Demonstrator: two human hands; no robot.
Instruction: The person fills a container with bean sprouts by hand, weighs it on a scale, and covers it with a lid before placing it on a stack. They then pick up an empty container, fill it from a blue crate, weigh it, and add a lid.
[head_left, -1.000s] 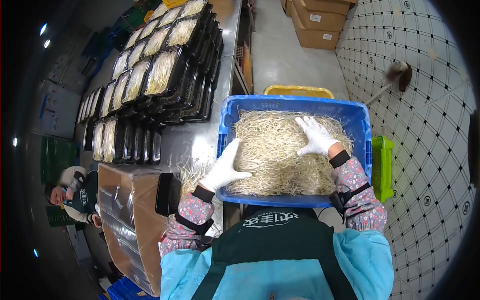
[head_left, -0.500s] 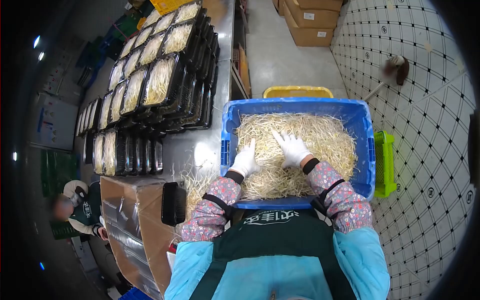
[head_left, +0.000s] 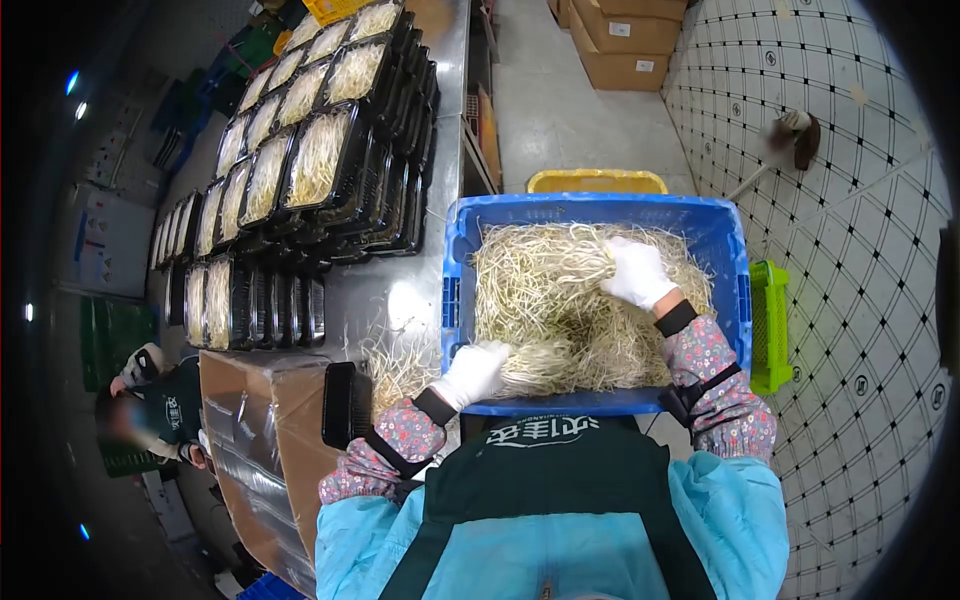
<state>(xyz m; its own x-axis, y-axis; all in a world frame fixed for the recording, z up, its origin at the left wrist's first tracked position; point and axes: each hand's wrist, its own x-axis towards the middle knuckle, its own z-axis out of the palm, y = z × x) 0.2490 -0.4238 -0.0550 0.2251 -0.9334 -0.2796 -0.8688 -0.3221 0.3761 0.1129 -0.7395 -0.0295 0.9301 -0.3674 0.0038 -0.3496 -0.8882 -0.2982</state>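
Observation:
A blue crate [head_left: 596, 207] in front of me holds a thick heap of pale bean sprouts [head_left: 510, 295]. My left hand [head_left: 474, 375], in a white glove, is closed on a bunch of sprouts at the near left corner of the crate. The bunch points to the right from its fingers. Farther back on the right, my right hand [head_left: 638, 274], gloved as well, has its fingers curled round another bunch that trails to the left. Its fingertips are partly hidden by sprouts. A darker hollow shows in the heap between both hands.
Stacked black trays of sprouts [head_left: 318, 160] cover the metal table [head_left: 405, 290] to the left. Loose sprouts [head_left: 395, 372] lie beside an empty black tray [head_left: 347, 405] and a cardboard box [head_left: 300, 420]. A green basket [head_left: 768, 330] stands right; a co-worker [head_left: 170, 410] is at far left.
My hands have moved apart, the left toward me and to the left, the right away and to the right. Both have closed on sprouts, and the heap has opened between them.

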